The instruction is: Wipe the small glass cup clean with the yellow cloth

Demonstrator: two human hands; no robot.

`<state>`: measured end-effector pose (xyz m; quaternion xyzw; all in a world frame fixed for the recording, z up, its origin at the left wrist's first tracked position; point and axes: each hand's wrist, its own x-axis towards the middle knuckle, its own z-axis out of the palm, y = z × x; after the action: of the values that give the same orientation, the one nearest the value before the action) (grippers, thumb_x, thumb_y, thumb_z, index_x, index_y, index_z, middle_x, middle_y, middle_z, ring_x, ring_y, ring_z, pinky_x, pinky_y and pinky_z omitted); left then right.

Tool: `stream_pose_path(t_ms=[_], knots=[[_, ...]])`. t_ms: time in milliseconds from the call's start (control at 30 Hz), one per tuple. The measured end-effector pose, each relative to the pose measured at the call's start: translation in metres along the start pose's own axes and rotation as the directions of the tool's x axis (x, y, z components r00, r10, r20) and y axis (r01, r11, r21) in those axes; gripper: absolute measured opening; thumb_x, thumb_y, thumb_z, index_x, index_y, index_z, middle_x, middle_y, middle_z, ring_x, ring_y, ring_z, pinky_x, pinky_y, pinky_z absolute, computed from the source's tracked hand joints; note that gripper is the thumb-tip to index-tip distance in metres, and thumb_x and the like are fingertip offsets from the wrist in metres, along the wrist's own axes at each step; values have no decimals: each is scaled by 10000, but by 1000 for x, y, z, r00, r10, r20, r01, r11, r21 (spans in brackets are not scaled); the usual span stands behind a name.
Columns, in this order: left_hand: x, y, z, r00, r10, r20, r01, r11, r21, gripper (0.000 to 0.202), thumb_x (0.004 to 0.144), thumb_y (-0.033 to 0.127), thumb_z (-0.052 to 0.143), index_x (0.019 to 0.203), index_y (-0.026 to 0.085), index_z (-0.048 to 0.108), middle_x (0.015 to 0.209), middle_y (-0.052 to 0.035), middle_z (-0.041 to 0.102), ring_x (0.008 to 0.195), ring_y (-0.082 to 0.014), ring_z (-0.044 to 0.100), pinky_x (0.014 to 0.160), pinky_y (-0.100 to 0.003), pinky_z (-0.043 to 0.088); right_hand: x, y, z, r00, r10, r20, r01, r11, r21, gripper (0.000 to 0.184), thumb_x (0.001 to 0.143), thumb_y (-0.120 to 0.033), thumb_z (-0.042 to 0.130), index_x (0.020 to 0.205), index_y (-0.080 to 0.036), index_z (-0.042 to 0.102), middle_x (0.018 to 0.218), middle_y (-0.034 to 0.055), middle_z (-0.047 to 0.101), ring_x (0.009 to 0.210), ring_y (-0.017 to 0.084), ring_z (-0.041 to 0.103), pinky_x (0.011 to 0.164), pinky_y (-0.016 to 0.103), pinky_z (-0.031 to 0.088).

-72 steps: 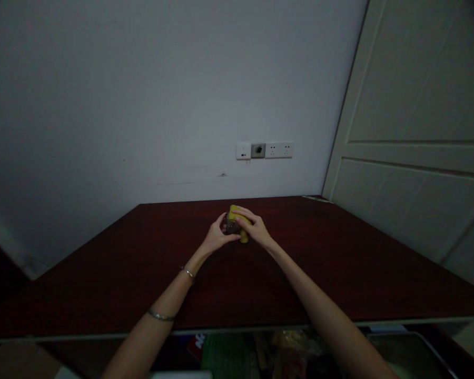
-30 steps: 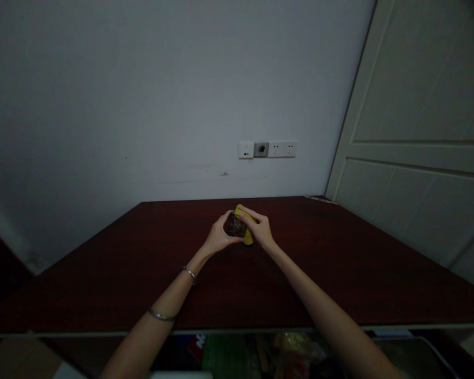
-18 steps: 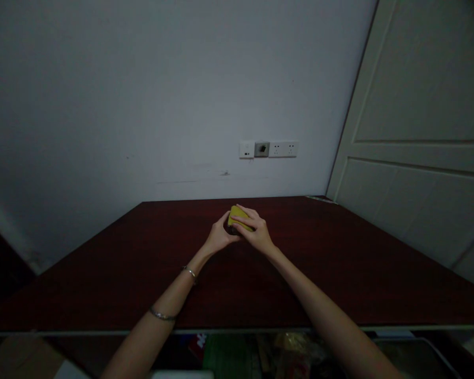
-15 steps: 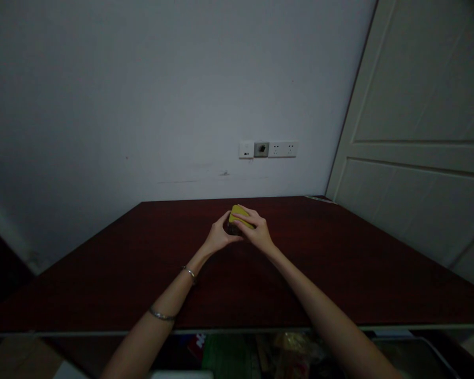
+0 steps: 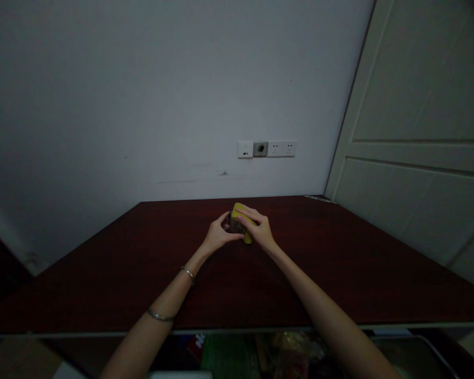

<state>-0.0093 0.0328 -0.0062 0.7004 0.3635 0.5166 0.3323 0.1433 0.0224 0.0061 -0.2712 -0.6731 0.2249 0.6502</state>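
Over the middle of the dark red table [image 5: 229, 284], both hands are closed around a small see-through container with a yellow lid [image 5: 239, 211]. My left hand [image 5: 217, 235] curves its thumb and fingers about the clear body [image 5: 228, 224], where something dark and pinkish shows inside. On the right side, my right hand [image 5: 259, 227] grips the yellow lid, fingers across its top. The lid is tilted, with a yellow edge hanging below the fingers. Whether lid and body are apart, I cannot tell.
A white wall with a row of sockets [image 5: 266, 149] rises behind the table. A pale panelled door [image 5: 414, 137] stands at the right. Below the table's front edge are a green item [image 5: 229, 358], crumpled plastic bags [image 5: 292, 352] and a dark tray [image 5: 411, 355].
The yellow lid has tipped more upright and turned to the right, and its lower edge now shows beneath my right hand. More of the clear body is visible.
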Motion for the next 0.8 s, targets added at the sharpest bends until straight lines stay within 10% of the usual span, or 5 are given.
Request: stream_pose_path(t_ms=[167,400,800], knots=[[2,-3,2,999,-40,20,43,981,-189,754,458,224,818,1137,93,517,1024,-116,633,875,-204,613,827,-357,487,-1,-1,0,999,-35,3,35,999,-2,238,734,-295,633,968,-290,678,1158,21,615,1115,220,538,985,394,394],[-2,7,4,992,-125,35,129,930,-345,777,395,157,830,1108,82,532,1026,-127,643,871,-218,633,852,-384,482,6,-2,0,968,246,-52,-233,955,184,348,696,-385,648,986,-195,677,1064,57,659,1036,259,593,943,416,434],[-1,4,1,995,-85,58,101,928,-360,653,478,233,807,1073,108,572,1075,-109,643,951,-241,616,868,-371,476,4,0,0,993,114,2,-113,981,154,307,701,-379,650,975,-244,681,1170,45,603,1130,246,530,1007,413,372]])
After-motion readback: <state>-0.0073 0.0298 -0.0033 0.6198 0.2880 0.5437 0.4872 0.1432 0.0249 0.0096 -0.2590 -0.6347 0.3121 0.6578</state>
